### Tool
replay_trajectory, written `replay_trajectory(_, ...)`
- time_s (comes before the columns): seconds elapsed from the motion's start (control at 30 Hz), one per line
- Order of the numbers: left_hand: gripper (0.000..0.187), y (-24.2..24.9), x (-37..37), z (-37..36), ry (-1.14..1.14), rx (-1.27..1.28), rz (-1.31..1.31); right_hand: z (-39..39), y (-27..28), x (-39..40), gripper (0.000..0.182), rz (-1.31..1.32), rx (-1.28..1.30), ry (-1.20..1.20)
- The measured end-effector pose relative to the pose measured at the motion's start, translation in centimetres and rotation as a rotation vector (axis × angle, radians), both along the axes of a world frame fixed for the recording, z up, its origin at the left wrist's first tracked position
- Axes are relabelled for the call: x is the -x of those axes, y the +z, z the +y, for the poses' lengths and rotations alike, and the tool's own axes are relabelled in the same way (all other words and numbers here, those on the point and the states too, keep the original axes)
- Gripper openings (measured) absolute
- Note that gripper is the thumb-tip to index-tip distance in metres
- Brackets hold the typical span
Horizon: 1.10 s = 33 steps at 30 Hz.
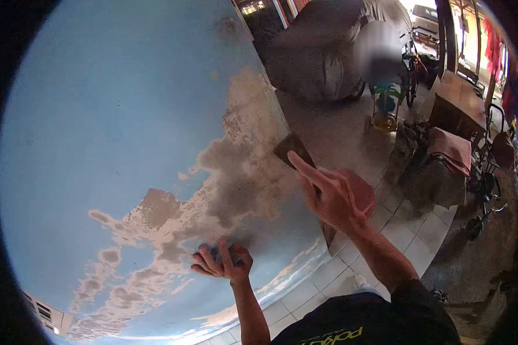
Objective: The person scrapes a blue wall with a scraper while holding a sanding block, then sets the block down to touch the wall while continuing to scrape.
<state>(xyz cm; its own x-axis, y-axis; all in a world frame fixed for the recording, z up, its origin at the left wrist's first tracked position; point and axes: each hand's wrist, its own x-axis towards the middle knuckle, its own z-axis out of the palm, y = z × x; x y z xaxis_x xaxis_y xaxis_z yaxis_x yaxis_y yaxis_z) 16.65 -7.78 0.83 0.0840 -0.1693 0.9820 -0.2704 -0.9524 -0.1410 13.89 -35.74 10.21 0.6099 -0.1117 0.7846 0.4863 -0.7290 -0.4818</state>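
Your right hand (335, 198), index finger extended, grips a dark flat piece (294, 150) at the patchy blue surface's (109, 103) edge; your left hand (223, 263) spreads its fingers there, any hold unclear.

Blue surface (98, 115): patchy, peeled | dark flat piece (284, 148): at surface's edge

Counting off now: two hands (223, 263) (338, 201), one dark flat pad (292, 149) clearly showing, one patchy blue wall (115, 115); over right, one person (385, 95), one big grey cover (316, 54), one wooden cabinet (460, 100), one pink cloth (452, 148), one pale vehicle (427, 18)
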Motion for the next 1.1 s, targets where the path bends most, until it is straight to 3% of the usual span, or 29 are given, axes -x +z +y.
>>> replay_trajectory(0.17, 0.038, 0.1, 0.0, 0.0, -0.006, 0.004, -0.023, 0.9, -0.4, 0.7, 0.044, -0.013, -0.066, 0.006)
replay_trajectory(0.37, 0.040, 0.1, 0.1, 0.1, 0.027, -0.004, -0.007, 3.7, 0.2, 1.0, 0.052, 0.067, -0.133, 0.007)
replay_trajectory(0.53, 0.040, 0.1, 0.3, -0.4, -0.006, 0.020, 0.017, 6.7, 1.4, 0.7, 0.056, 0.056, -0.434, 0.153)
replay_trajectory(0.67, 0.039, -0.3, 0.5, -0.2, -0.004, 0.058, 0.040, 7.3, 2.0, 0.8, 0.057, 0.015, -0.464, 0.097)
replay_trajectory(0.73, 0.040, -0.5, 0.2, -0.1, -0.018, 0.059, 0.051, 7.1, 3.1, 1.7, 0.058, 0.178, -0.580, 0.205)
replay_trajectory(0.9, 0.040, -0.1, 1.1, 0.3, 0.001, 0.005, 0.082, 9.1, 3.7, 0.9, 0.058, 0.102, -0.833, 0.294)
replay_trajectory(1.0, 0.037, 1.2, 2.7, 0.2, -0.190, 0.091, 0.172, 9.7, 3.6, 1.0, 0.057, 0.074, -0.962, 0.340)
replay_trajectory(1.07, 0.030, 2.5, 3.9, 1.0, -0.477, -0.004, 0.275, 9.8, 3.7, 1.0, 0.056, 0.054, -0.997, 0.335)
replay_trajectory(1.1, 0.026, 4.0, 4.4, 1.1, -0.446, -0.033, 0.266, 9.8, 3.8, 1.0, 0.055, 0.069, -0.982, 0.320)
